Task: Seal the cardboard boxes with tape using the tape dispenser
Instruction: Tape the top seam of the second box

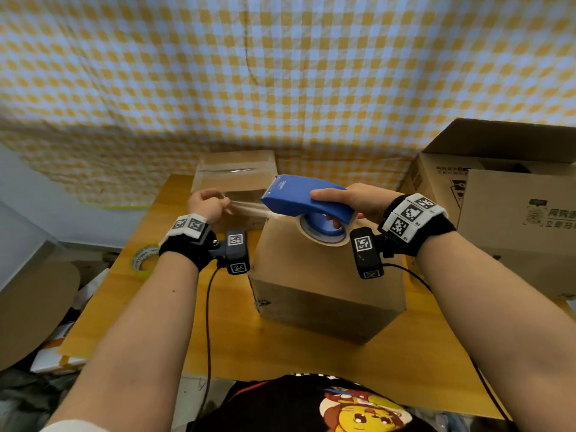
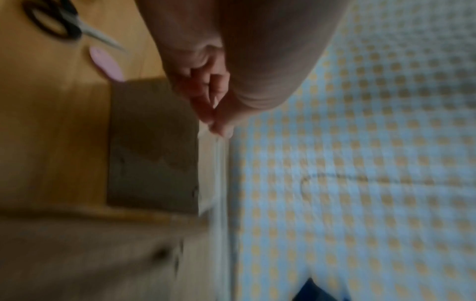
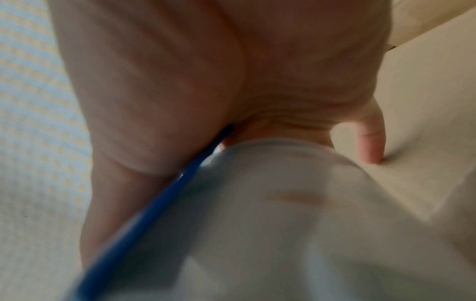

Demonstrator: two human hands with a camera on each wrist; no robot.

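Observation:
A plain cardboard box (image 1: 324, 288) stands in the middle of the wooden table (image 1: 149, 294). Above its top, my right hand (image 1: 349, 201) grips a blue tape dispenser (image 1: 299, 198) with a roll of clear tape (image 1: 324, 232) in it. In the right wrist view the roll (image 3: 283, 213) and the dispenser's blue edge (image 3: 154, 203) fill the picture. My left hand (image 1: 208, 204) pinches the free end of the tape strip (image 1: 249, 208), which is stretched from the dispenser's mouth to the left. In the blurred left wrist view the fingertips (image 2: 216, 122) pinch the strip (image 2: 219, 173).
A second box (image 1: 237, 173) with tape on its top stands behind, against the yellow checked cloth (image 1: 280, 73). Large open cartons (image 1: 505, 207) sit at the right. A loose tape roll (image 1: 143, 257) lies at the table's left edge. Scissors (image 2: 56, 22) and a pink object (image 2: 105, 63) lie on the table.

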